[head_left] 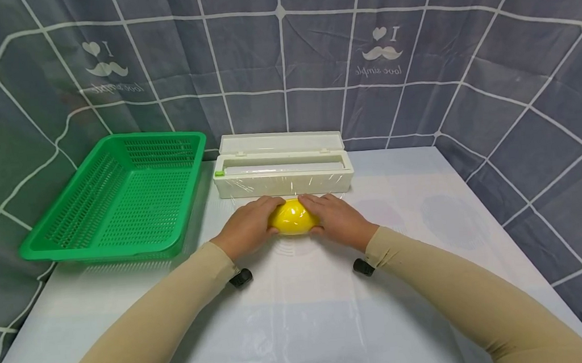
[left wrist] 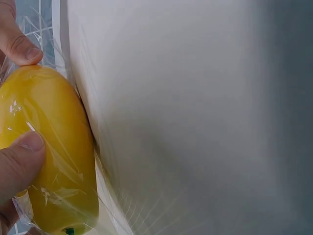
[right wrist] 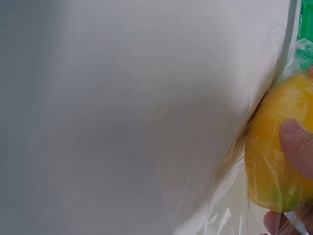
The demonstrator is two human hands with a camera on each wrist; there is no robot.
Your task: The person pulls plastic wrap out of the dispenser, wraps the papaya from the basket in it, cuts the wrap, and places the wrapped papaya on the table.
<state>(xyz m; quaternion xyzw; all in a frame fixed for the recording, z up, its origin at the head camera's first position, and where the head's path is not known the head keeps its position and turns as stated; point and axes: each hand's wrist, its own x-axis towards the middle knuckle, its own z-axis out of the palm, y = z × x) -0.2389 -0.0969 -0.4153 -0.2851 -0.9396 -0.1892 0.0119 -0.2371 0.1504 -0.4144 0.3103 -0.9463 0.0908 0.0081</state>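
A glossy yellow mango lies on the table between both hands, with clear cling film over its skin. My left hand holds its left end, and my right hand grips the right end. In the left wrist view a thumb presses the film against the fruit, near a dark green stem end. The right wrist view shows the other thumb on the near side, with wrinkled film hanging below. Just behind the hands stands a white cling film dispenser, its lid raised. Most fingers are hidden behind the mango.
To the left, a green plastic basket with perforated walls sits on the table. The white table carries a glossy covering. Grey checked curtains hang behind and along both sides.
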